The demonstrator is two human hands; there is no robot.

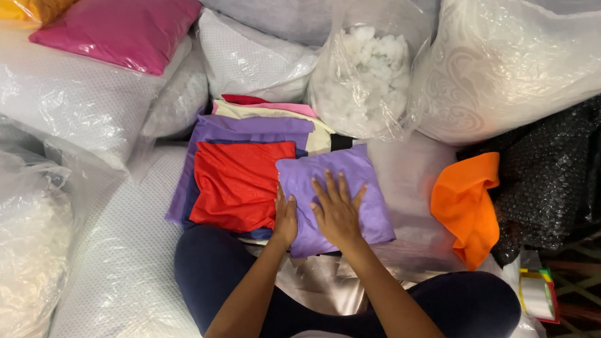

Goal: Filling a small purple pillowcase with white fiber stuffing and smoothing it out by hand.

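Note:
A small stuffed purple pillow lies in front of me, on top of plastic-wrapped cushions. My right hand presses flat on its middle, fingers spread. My left hand rests against the pillow's left edge, fingers together, touching it. Just left of the pillow is a stack of folded fabric covers: a red one on top, purple, cream and pink ones beneath. My knees in dark trousers frame the bottom of the view.
A clear bag of white stuffing stands behind the pillow. An orange cloth lies at right beside black bubble wrap. White plastic-wrapped pillows surround me; pink and yellow cushions sit far left.

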